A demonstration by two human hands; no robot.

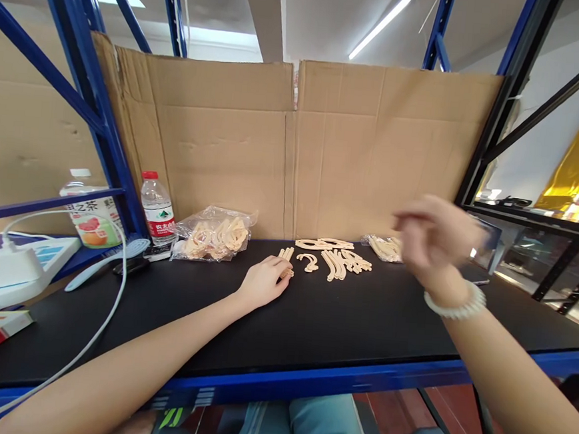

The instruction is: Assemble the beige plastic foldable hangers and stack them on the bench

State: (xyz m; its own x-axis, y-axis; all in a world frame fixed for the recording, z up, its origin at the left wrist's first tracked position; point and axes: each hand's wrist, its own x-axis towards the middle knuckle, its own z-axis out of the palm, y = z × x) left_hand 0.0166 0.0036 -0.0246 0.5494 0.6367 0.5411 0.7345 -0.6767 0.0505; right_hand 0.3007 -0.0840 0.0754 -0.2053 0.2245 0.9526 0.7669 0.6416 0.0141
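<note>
My left hand (265, 282) rests on the black tabletop, its fingers curled over a few pale wooden pieces (287, 251) whose ends stick out past them. To its right lie curved, hook-like wooden pieces (308, 263). Beyond those is a cluster of bent wooden strips (334, 264), with flat oblong pieces (323, 244) behind. My right hand (432, 242) is raised over the right side of the table, smeared by motion; whether it holds anything does not show. A pale bracelet (457, 305) circles that wrist. Near it, against the cardboard, lies a small clear bag of wooden pieces (386, 248).
A larger plastic bag of wooden pieces (215, 236) sits at the back left beside a red-capped water bottle (158, 210). A white cable (105, 326) crosses the left side. Cardboard panels (224, 152) wall the back; blue posts (110, 129) frame the table (320, 333).
</note>
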